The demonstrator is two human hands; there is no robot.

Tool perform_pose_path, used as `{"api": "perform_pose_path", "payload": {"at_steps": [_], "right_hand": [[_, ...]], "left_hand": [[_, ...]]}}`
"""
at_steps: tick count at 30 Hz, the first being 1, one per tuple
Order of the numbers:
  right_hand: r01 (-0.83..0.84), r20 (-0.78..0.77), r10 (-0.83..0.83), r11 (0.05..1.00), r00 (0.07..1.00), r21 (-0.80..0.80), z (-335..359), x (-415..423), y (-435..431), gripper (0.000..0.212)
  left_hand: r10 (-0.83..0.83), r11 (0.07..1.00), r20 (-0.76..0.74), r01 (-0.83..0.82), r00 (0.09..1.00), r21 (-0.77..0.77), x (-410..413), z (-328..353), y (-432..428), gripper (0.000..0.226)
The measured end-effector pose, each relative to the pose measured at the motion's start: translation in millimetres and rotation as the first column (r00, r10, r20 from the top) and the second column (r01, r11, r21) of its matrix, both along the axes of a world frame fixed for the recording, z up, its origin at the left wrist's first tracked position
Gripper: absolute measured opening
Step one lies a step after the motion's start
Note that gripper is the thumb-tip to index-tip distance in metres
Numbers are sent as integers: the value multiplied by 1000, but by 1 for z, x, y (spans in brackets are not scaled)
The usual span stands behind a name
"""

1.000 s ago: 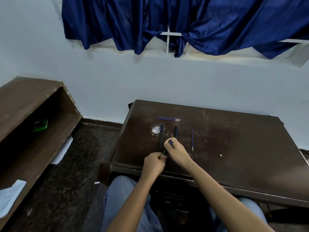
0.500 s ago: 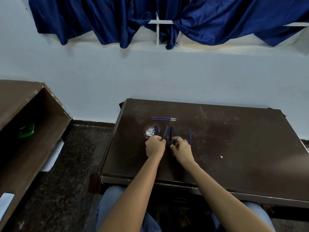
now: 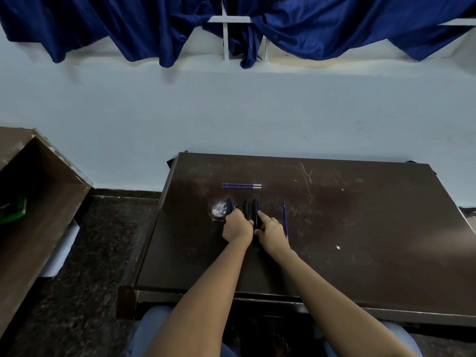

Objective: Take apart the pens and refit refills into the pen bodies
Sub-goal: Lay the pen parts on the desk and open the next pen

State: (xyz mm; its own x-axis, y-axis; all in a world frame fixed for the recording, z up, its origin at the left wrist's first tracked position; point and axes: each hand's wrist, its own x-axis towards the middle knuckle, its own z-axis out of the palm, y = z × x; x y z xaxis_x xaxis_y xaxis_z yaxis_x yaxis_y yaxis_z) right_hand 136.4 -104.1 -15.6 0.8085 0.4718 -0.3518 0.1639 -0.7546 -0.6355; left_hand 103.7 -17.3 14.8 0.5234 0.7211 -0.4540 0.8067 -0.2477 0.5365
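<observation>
Here, on the left half of the dark brown tabletop (image 3: 360, 228), three dark pen bodies lie side by side, each with its long axis running from the near edge toward the far edge. The left pen body (image 3: 229, 204) crosses the right rim of a pale scuff (image 3: 218, 210); the middle pen body (image 3: 246, 208) and the right pen body (image 3: 255, 207) lie close together just to its right. Which end of each is the tip cannot be made out. The left hand (image 3: 237, 228) rests over the near ends of the left and middle bodies with its fingers curled under, knuckles up; whether it actually grips one of them cannot be told. The right hand (image 3: 273, 234) lies just beside it, its index finger (image 3: 263, 217) stretched straight along the right body and touching it, the other fingers loosely folded and holding nothing that shows. Beyond the bodies, nearer the far edge, a pair of refills (image 3: 241, 186) lies touching, long axis parallel to that edge, white ends pointing right. A single refill (image 3: 285, 217) lies just right of the right hand, parallel to the pen bodies. A blue curtain (image 3: 334, 27) hangs above the wall, and a brown shelf (image 3: 38, 202) stands off to the left.
</observation>
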Motion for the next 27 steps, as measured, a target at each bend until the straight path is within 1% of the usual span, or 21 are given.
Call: {"api": "perform_pose_path", "payload": {"at_steps": [9, 18, 20, 22, 24, 25, 26, 27], "right_hand": [[-11, -4, 11, 1000, 1000, 24, -11, 6, -2, 63], [-17, -19, 18, 999, 1000, 38, -12, 7, -3, 64], [-11, -24, 12, 999, 1000, 42, -12, 8, -3, 64], [9, -40, -6, 998, 999, 56, -11, 7, -4, 64], [34, -56, -29, 996, 998, 82, -10, 6, -5, 62], [44, -63, -38, 995, 997, 95, -10, 5, -6, 61], [52, -73, -45, 994, 996, 101, -9, 3, -8, 60], [57, -81, -49, 993, 995, 99, -9, 1, -10, 58]], "left_hand": [[-70, 997, 86, 68, 994, 22, 6, -12, 0, 25], [-121, 990, 100, 113, 988, 82, 3, -18, 0, 23], [-112, 989, 117, 99, 987, 112, 1, -17, 0, 21], [-87, 981, 144, 59, 986, 183, -1, -15, 1, 20], [-67, 958, 130, 28, 989, 284, -5, -15, 4, 25], [-56, 947, 92, 24, 994, 320, -8, -15, 6, 32], [-40, 945, 41, 24, 998, 325, -11, -15, 9, 41], [-27, 954, -1, 26, 1000, 297, -15, -16, 12, 47]]}}
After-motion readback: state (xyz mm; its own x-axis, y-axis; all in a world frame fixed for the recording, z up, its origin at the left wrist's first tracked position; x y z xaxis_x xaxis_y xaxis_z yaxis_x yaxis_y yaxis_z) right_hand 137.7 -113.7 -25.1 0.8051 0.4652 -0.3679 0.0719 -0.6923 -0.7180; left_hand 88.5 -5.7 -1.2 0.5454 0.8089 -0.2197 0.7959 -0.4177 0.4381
